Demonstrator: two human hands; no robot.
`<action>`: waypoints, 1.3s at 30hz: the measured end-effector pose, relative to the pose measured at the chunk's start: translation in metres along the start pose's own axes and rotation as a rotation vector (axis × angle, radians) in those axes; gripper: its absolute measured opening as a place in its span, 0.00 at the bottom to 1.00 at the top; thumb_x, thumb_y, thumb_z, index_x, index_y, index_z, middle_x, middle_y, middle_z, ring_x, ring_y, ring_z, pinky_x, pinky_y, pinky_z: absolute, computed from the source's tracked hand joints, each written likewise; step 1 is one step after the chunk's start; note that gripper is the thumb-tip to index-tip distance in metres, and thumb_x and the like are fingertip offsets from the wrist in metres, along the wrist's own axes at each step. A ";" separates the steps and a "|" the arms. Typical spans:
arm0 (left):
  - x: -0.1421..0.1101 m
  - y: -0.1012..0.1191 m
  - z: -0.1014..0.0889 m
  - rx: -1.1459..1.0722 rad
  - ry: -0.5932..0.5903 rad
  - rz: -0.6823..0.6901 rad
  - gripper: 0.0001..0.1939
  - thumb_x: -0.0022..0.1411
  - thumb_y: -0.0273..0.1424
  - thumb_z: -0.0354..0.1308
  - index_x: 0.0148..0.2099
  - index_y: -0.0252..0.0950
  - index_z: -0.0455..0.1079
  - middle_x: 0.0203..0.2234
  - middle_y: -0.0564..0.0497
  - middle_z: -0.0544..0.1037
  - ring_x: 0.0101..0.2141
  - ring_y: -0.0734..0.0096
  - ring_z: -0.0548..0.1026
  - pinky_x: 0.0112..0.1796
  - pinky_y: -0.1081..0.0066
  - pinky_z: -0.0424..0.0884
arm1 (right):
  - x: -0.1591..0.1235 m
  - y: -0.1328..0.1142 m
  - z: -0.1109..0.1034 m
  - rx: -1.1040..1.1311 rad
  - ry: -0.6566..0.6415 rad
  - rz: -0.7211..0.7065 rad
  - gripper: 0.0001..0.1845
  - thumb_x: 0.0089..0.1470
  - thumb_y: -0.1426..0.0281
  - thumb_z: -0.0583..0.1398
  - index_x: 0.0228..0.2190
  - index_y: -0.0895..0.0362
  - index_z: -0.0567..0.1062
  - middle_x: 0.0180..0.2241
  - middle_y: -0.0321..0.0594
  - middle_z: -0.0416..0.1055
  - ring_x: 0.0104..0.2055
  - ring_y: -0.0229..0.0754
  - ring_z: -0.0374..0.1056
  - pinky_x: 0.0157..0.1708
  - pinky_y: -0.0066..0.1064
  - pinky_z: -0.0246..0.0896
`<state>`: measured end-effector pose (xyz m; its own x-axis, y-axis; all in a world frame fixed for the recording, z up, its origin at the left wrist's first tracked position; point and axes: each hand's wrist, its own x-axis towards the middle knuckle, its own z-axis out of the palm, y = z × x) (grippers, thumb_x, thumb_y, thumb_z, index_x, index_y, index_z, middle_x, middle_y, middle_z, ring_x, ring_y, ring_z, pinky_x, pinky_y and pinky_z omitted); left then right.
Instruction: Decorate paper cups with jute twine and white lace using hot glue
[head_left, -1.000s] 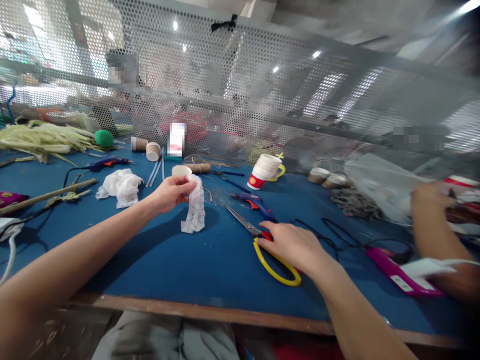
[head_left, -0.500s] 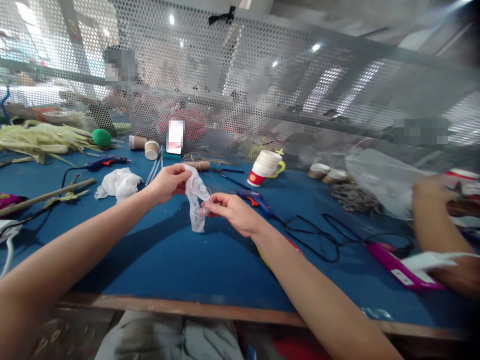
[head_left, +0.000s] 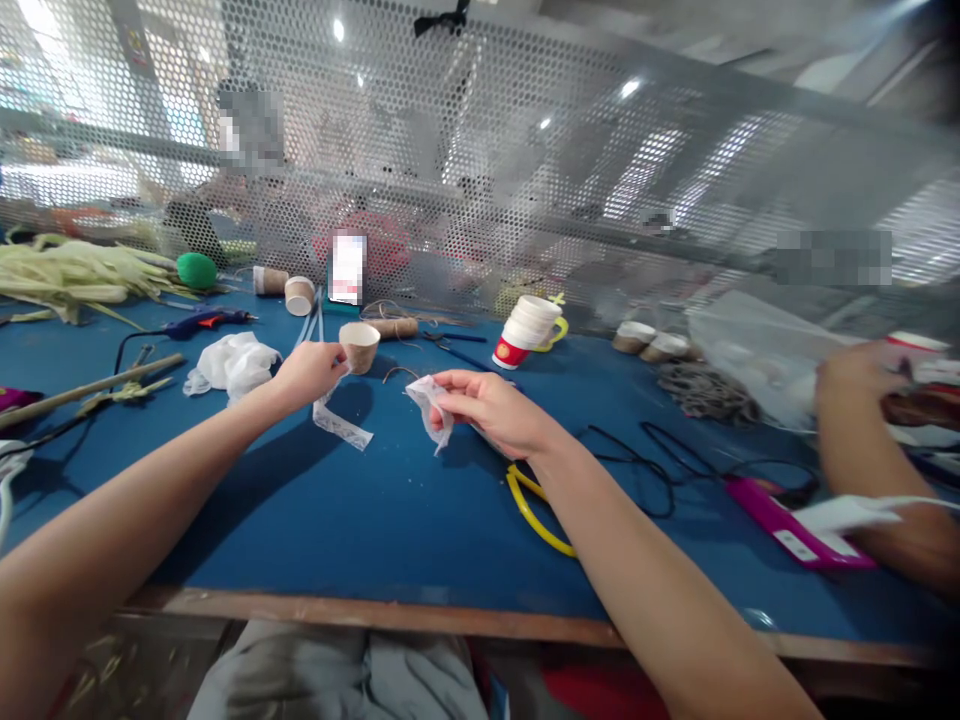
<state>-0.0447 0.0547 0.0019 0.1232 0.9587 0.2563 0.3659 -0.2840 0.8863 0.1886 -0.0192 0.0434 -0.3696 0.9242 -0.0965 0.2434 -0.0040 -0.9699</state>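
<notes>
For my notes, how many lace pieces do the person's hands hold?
2: a lace strip in the left hand, a folded lace piece in the right hand. Others may be hidden.

We see strong white light at the upper left of the frame and small lamps (head_left: 628, 89) glaring through the mesh screen (head_left: 517, 190). The phone (head_left: 346, 268) is blown out to white. A soft shadow lies on the table (head_left: 405, 540) beside the left forearm (head_left: 157, 480). Toward the dim right edge, we find the other person's arm (head_left: 855, 430) blurred and stretched. Pixelated blocks mask upper patches.
</notes>
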 end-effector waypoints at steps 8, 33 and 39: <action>-0.004 0.027 -0.006 0.051 -0.056 0.075 0.05 0.43 0.24 0.62 0.19 0.36 0.70 0.12 0.56 0.68 0.15 0.79 0.61 0.20 0.76 0.52 | 0.005 -0.015 0.007 -0.111 -0.071 -0.030 0.09 0.48 0.76 0.56 0.34 0.60 0.73 0.22 0.34 0.71 0.25 0.34 0.66 0.29 0.28 0.60; -0.009 0.051 0.001 -0.749 -0.044 0.015 0.07 0.50 0.25 0.62 0.27 0.31 0.65 0.19 0.55 0.72 0.19 0.82 0.70 0.23 0.78 0.66 | 0.048 -0.008 0.040 0.240 -0.190 0.005 0.27 0.55 0.48 0.48 0.33 0.58 0.72 0.27 0.43 0.75 0.33 0.41 0.72 0.37 0.34 0.65; -0.010 0.034 0.011 -0.817 -0.086 -0.081 0.06 0.49 0.22 0.61 0.27 0.31 0.65 0.20 0.53 0.74 0.21 0.79 0.72 0.24 0.76 0.68 | 0.019 0.009 0.033 0.064 -0.025 0.043 0.12 0.47 0.63 0.64 0.27 0.60 0.71 0.21 0.37 0.73 0.25 0.38 0.71 0.29 0.29 0.64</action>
<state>-0.0235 0.0353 0.0248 0.2075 0.9618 0.1784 -0.4051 -0.0815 0.9106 0.1545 -0.0140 0.0254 -0.3823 0.9130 -0.1428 0.2019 -0.0683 -0.9770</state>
